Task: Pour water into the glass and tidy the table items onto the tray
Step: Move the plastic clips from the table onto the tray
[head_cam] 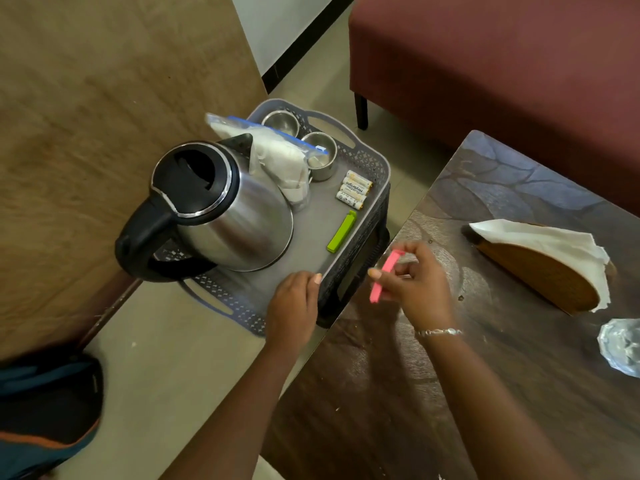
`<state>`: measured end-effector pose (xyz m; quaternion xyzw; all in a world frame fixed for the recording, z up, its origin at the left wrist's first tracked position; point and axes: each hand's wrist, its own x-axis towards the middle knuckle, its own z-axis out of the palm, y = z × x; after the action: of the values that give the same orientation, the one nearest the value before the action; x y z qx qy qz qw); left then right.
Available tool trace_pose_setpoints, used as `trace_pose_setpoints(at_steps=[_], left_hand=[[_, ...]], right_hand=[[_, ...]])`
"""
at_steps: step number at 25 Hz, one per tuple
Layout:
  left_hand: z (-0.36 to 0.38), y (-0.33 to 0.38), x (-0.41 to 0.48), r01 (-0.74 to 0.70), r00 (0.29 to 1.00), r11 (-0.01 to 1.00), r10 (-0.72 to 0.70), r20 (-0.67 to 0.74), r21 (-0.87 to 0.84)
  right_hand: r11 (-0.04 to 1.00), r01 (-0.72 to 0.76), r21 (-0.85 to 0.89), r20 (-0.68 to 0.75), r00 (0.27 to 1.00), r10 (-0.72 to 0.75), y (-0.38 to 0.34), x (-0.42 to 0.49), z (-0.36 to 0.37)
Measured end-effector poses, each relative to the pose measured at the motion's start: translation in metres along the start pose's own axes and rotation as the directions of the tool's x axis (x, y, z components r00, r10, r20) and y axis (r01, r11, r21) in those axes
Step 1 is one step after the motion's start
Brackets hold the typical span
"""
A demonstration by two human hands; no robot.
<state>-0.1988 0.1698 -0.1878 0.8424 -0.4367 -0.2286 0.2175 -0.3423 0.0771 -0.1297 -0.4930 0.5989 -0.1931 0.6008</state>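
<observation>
Pink clip is sitting in the right hand, pinched near its middle between thumb and fingertips. It is hanging tilted above the edge of the dark table, just beside the tray and not yet over it. Nearer, at the right edge of the view, the glass is standing on the table, well apart from the hands.

The clip is looking like thin, stiff plastic, so it is likely weighing almost nothing and needing only a light pinch. Its smooth sides may be slippery, so holding it across the middle, as the fingers are doing, is probably the safest grip.

The left hand is resting on the tray's near rim with the thumb along the edge. Whether its fingers are curling round the rim I cannot tell.

Farther in, the green clip is lying flat on the tray floor, with bare floor beside it that seems a fitting place for the pink one. Beyond it the batteries are lying side by side. The steel kettle is taking up the tray's left part, probably heavy and best lifted by its black handle.
</observation>
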Motion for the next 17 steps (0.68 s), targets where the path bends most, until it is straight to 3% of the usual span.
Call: trace_pose_setpoints(at_steps=[4, 9, 10, 13, 17], left_hand=[[0.004, -0.002, 0.001, -0.027, 1.000, 1.000, 0.027, -0.010, -0.015], [0.004, -0.003, 0.001, -0.056, 0.998, 0.997, 0.057, -0.026, 0.057], [0.004, -0.002, 0.000, -0.057, 0.998, 0.995, 0.059, -0.022, 0.076], [0.004, 0.000, 0.000, -0.059, 0.998, 0.990, 0.061, -0.010, 0.124], [0.003, 0.000, 0.001, -0.081, 0.996, 0.988, 0.085, -0.027, 0.128]], right_hand=[[0.998, 0.067, -0.006, 0.001, 0.998, -0.067, -0.034, 0.047, 0.029], [0.950, 0.133, -0.281, 0.038, 0.991, -0.127, -0.058, 0.111, 0.065], [0.905, 0.151, -0.397, 0.075, 0.988, -0.133, -0.058, 0.120, 0.071], [0.630, 0.244, -0.737, 0.164, 0.969, -0.183, -0.050, 0.136, 0.081], [0.448, 0.273, -0.851, 0.218, 0.961, -0.170, -0.045, 0.149, 0.089]])
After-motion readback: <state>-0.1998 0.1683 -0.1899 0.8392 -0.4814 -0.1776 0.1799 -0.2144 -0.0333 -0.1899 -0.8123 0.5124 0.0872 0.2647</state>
